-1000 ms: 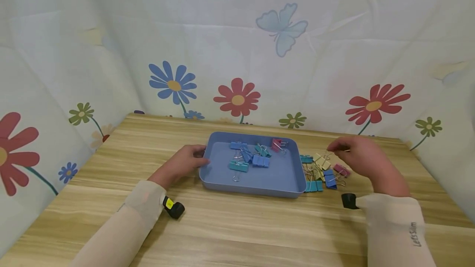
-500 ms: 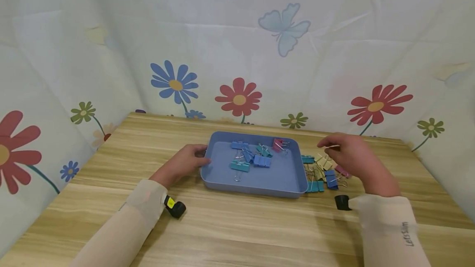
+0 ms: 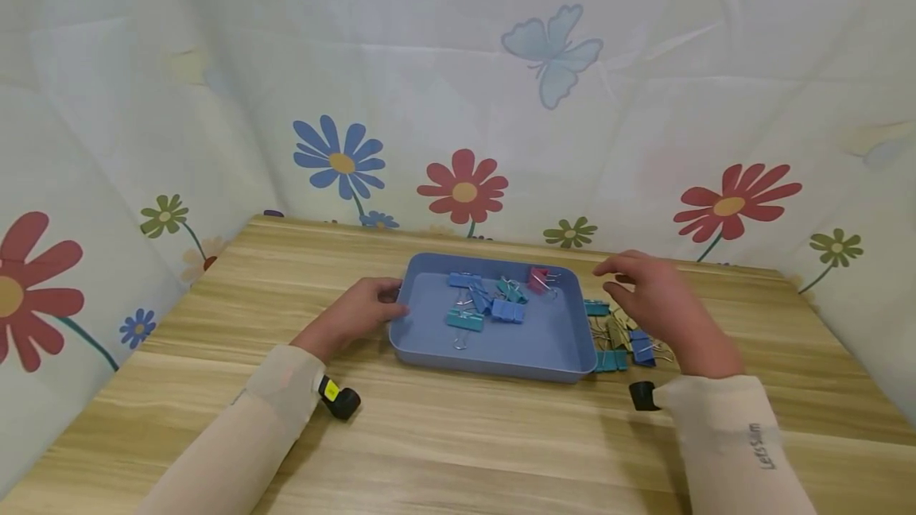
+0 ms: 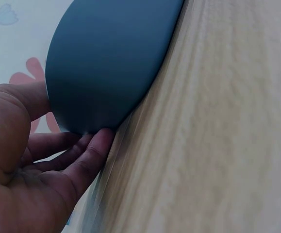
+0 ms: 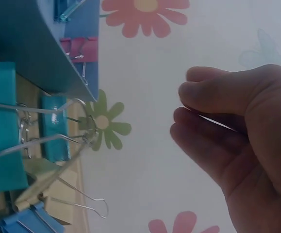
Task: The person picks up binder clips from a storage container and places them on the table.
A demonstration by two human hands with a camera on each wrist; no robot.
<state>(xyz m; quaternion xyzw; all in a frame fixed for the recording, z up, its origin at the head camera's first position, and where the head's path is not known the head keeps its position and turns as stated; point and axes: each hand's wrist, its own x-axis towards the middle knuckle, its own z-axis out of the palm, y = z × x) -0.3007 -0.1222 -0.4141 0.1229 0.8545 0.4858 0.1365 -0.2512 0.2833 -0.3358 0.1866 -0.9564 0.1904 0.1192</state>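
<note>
My left hand (image 3: pixel 354 312) grips the left end of a shallow blue tray (image 3: pixel 529 350); its thumb hooks over the rim. The left wrist view has its fingers against the outer wall of the tray (image 4: pixel 106 63), low by the tabletop. Inside lie several binder clips, among them a teal clip (image 3: pixel 465 320), a blue clip (image 3: pixel 508 311) and a pinkish-red clip (image 3: pixel 537 280). Past the tray's right end, my right hand (image 3: pixel 661 304) hovers above a clip pile, fingers loosely bent. Nothing sits between thumb and fingers of the right hand (image 5: pixel 227 116) in its wrist view.
Against the tray's right wall lies the loose pile: a teal binder clip (image 3: pixel 611 361), a yellow clip (image 3: pixel 616 334), a blue clip (image 3: pixel 642 349) and others partly hidden by the hand. A flowered cloth (image 3: pixel 401 86) hangs behind the wooden table (image 3: pixel 458 435).
My right hand has moved left, away from a yellow clip's wire handle, towards the tray's right end. The left hand keeps its hold, and the clips in the tray lie as before.
</note>
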